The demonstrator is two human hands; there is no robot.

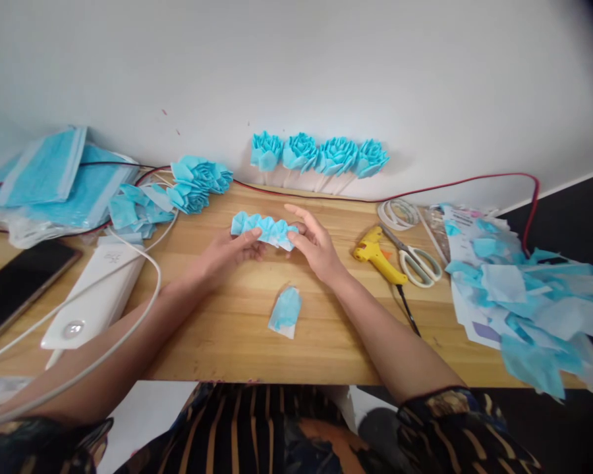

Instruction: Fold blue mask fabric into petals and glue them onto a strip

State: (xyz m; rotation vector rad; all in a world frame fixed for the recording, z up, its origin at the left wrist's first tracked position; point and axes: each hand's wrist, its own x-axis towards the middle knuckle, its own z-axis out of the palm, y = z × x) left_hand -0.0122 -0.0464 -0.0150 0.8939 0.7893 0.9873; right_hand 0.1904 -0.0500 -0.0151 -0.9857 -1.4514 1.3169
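Observation:
Both hands hold a light blue gathered strip (264,228) with a ruffled upper edge, raised a little over the wooden table. My left hand (240,249) pinches its left and middle part, thumb in front. At the strip's right end, my right hand (313,243) grips with the thumb in front while the index finger stretches up and away. Below the hands lies a single blue petal-shaped piece (285,311) with a pale lower edge. What the fingers behind the strip do is partly hidden.
Blue fabric roses (301,153) lean at the wall; more roses (197,181) lie left. A yellow glue gun (378,253), scissors (420,263) and white tape roll (398,214) are right, beside blue scraps (518,289). Face masks (44,164), a white power strip (96,289) and a phone (22,283) are left.

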